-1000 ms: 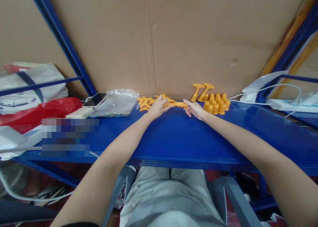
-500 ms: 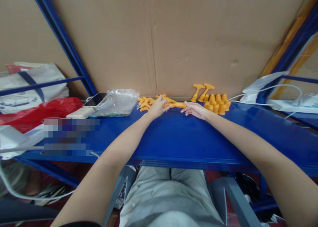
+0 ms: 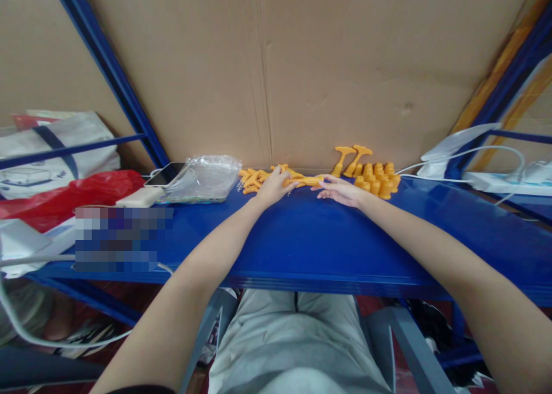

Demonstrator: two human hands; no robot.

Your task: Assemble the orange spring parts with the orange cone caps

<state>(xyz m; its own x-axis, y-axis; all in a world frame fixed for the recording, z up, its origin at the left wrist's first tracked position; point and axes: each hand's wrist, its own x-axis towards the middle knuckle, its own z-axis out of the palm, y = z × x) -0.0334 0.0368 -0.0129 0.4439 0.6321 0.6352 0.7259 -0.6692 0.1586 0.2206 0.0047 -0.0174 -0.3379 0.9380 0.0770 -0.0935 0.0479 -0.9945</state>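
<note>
Found one slender orange piece (image 3: 309,180) between the two hands, with the table (image 3: 280,244) below it; cannot tell whether resting on it. Observed left hand (image 3: 275,187) at the piece's left end, fingers bent and closed on it. Observed right hand (image 3: 342,192) at the piece's right end, fingertips at it, other fingers loosely spread; cannot tell whether gripping. Noted pile of orange parts (image 3: 251,178) left of the piece, partly hidden by left hand. Noted two T-topped orange parts (image 3: 354,167) standing to the right of and behind the piece, cluster of orange cup-shaped parts (image 3: 373,187) farther right of it. Recorded clear plastic bag (image 3: 209,178), phone (image 3: 168,173) and red bag (image 3: 99,190) progressively farther left of the piece, cardboard wall (image 3: 323,77) behind it.
</note>
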